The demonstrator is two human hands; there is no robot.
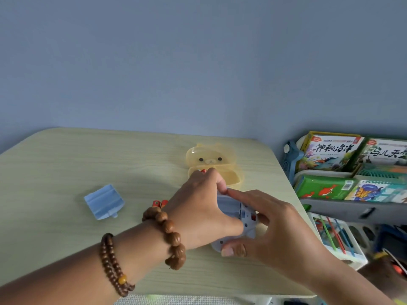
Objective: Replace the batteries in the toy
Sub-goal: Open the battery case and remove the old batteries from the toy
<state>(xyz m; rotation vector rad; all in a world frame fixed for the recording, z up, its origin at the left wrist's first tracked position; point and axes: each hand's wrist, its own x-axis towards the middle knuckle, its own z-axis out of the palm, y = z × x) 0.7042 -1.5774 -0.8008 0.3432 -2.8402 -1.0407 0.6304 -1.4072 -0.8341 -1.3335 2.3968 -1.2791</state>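
Note:
A pale blue toy (240,214) lies on the light wooden table (66,164), mostly covered by both hands. My left hand (202,208) is closed over the toy's left part, with a red-tipped battery (203,171) showing at its fingertips. My right hand (271,225) grips the toy from the right, thumb under its near end. The toy's blue battery cover (103,201) lies apart on the left. Two red batteries (159,203) lie just behind my left wrist.
A yellow translucent bear-shaped box (211,159) stands open behind the hands. To the right of the table is a rack with picture books (330,150) and a white basket of coloured pens (334,236). A blue wall is behind the table.

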